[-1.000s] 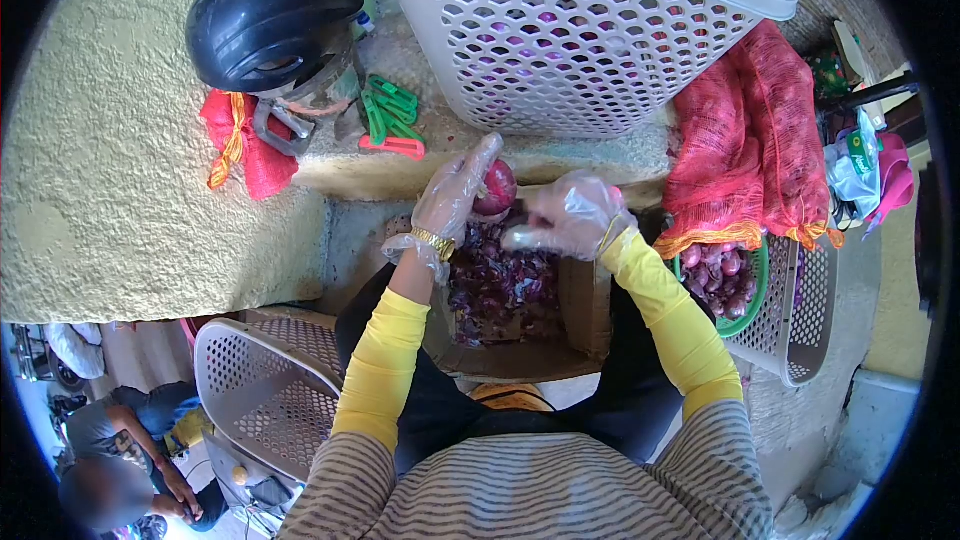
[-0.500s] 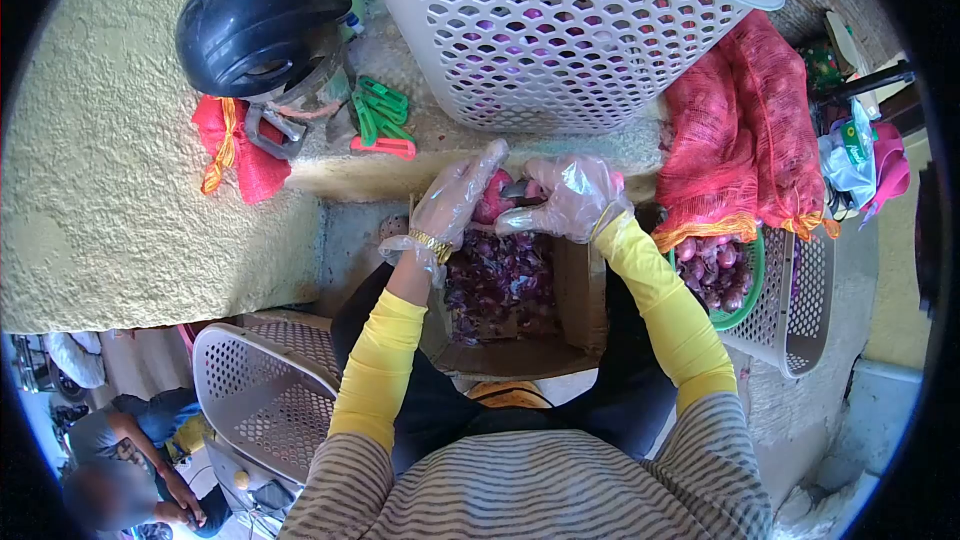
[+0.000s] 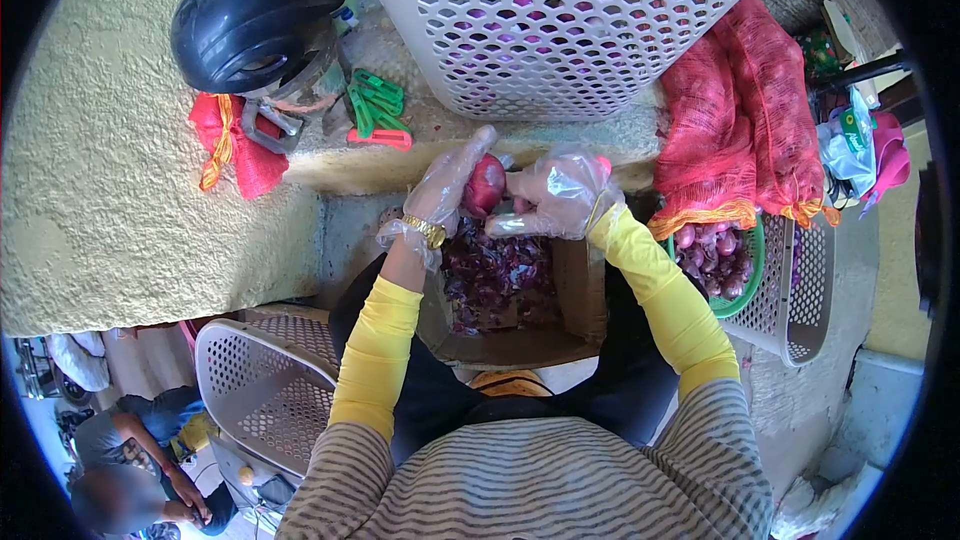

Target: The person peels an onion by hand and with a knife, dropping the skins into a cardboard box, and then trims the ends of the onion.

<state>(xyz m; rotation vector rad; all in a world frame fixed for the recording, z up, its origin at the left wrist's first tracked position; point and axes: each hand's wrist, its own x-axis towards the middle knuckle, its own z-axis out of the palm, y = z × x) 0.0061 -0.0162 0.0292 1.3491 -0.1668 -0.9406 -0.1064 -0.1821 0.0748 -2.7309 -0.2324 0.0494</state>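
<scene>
A: Near end first. L hand?
B: L hand [image 3: 440, 190], gloved in clear plastic, is cupping a red onion [image 3: 485, 186], fingers partly stretching along its side.
A: R hand?
B: R hand [image 3: 558, 192], also gloved, is facing the onion, thumb pointing at it, fingers curling round a pink-ended item [image 3: 604, 166]; rest hidden, can't tell what.
A: Onion pos.?
B: Being held above far end of cardboard box [image 3: 582, 290]; box is sitting btwn legs [image 3: 645, 350], purple skins [image 3: 497, 275] lying inside.
A: R side?
B: Green basin [image 3: 757, 265] is holding more onions [image 3: 715, 260]; just beyond, two red net sacks [image 3: 705, 120] are lying side by side.
A: Farther?
B: Lg. grey crate [image 3: 560, 30] is standing on ledge [image 3: 345, 172], purple showing thru holes. Over L, green clips [image 3: 380, 95] are lying nr dk. helmet [image 3: 240, 25].
A: Others?
B: One person [image 3: 150, 420] sitting, lower L, well apart.
</scene>
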